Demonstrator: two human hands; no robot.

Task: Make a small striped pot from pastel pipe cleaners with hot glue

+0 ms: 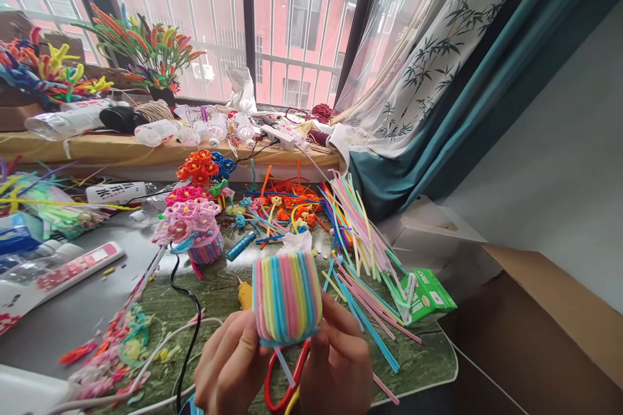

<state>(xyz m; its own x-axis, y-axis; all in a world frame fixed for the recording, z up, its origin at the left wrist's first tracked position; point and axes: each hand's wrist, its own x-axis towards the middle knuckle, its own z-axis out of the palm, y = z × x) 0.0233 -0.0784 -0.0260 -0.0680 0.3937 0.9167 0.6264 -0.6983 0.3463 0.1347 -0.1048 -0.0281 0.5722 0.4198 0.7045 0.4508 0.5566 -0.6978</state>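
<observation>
Both my hands hold up a small pot covered in upright pipe cleaners striped pink, yellow and blue, with a blue band along its lower edge. My left hand grips its lower left side, thumb on the front. On the lower right, my right hand pinches it with thumb and fingers. Below the pot, red-handled scissors lie on the table, partly hidden by my hands. The yellow tip of a glue gun shows just left of the pot.
Pipe-cleaner flowers in a striped pot stand to the left. Loose pipe cleaners and a green packet lie at the right. A teal glue-stick-sized box sits behind. A black cable crosses the table; an open cardboard box stands beyond its right edge.
</observation>
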